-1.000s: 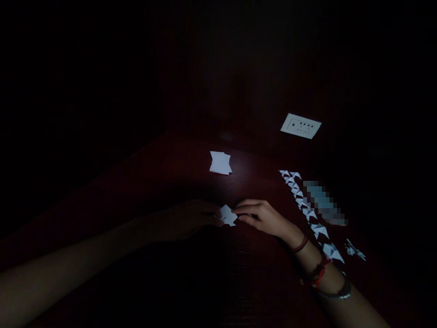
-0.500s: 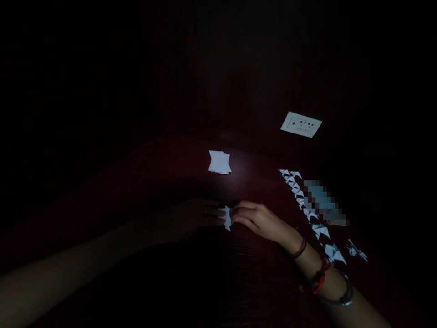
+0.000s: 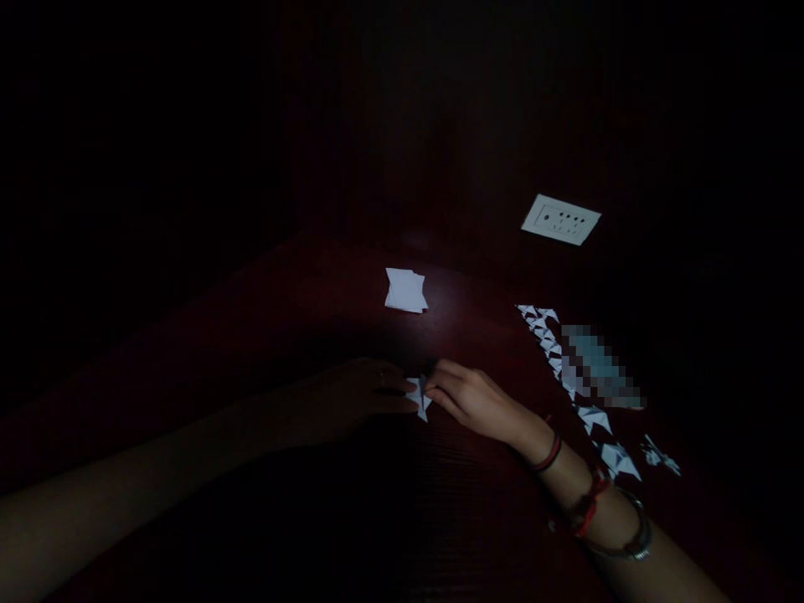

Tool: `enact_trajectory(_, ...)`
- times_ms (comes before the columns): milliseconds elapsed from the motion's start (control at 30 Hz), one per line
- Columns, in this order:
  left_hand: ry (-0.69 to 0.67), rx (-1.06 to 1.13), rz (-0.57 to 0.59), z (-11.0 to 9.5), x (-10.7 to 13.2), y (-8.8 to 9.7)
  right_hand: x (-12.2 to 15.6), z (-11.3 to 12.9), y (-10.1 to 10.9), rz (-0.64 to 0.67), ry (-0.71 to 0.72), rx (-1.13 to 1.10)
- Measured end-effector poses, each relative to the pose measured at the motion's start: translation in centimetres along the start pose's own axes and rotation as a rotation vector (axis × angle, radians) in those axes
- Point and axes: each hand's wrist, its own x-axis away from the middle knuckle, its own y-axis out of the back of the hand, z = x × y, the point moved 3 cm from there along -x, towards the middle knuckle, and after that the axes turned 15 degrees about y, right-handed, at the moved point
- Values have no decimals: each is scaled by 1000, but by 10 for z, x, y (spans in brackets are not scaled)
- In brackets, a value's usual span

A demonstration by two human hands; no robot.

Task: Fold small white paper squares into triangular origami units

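Note:
A small piece of folded white paper [image 3: 420, 399] with pointed corners lies on the dark red table between my two hands. My left hand [image 3: 377, 389], deep in shadow, reaches in from the left with its fingers stretched out; the fingertips rest on the paper's left edge. From the other side my right hand [image 3: 468, 398] pinches the paper's right edge between thumb and fingers. Bracelets circle my right wrist. The right fingers cover part of the paper, so its full folded shape is hidden.
Beyond my hands sits a stack of white paper squares [image 3: 405, 291]. To the right runs a row of folded white paper pieces [image 3: 553, 347], beside a blurred bluish object [image 3: 603, 366]. A small white bundle [image 3: 659, 456] lies nearer. A socket plate [image 3: 561, 219] is on the wall.
My right fingers have drawn together into a tighter pinch at the paper's right edge. My left hand stays on the paper, its fingers slightly shifted. The view has tilted a little.

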Motion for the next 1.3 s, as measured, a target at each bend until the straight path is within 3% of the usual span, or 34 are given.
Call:
enact_trajectory(267,12,36,-49,1,0,-5,-1,1,0,17,-17,16)
enact_trajectory(633,16,-29,1,-2,0,-7,-5,0,0,15,-12,2)
enact_trajectory(833,41,62,-63,-4,0,-6,-6,-2,0,-4,-25,-20)
enact_trajectory(1300,18,-4,-39,-7,-2,-7,-5,-5,-2,-20,-33,-33)
